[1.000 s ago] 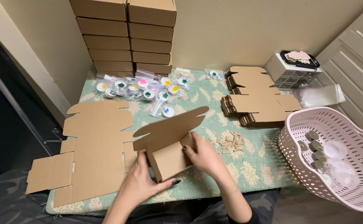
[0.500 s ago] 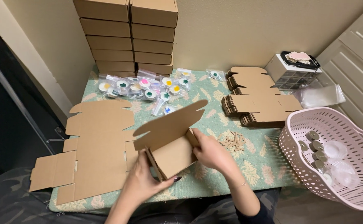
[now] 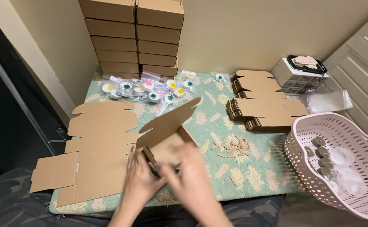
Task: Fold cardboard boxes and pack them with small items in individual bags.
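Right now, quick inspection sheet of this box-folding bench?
Surface: green leaf-patterned table mat, mostly covered.
Job's things: half-folded brown cardboard mailer box, lid flap raised.
Clutter: flat box blanks at left; blank stack; folded-box towers; bagged colourful round pots; small card strips; pink perforated basket.
Grippers: left hand and right hand both on the box, blurred.
Cables: nothing seen.
Surroundings: beige wall.

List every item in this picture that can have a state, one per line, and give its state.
Cardboard box: partly folded, lid flap up.
Left hand: gripping the box's front wall.
Right hand: on the box, blurred.
Flat cardboard blanks: unfolded, stacked.
Stacked boxes: closed.
Pink basket: upright, partly filled.
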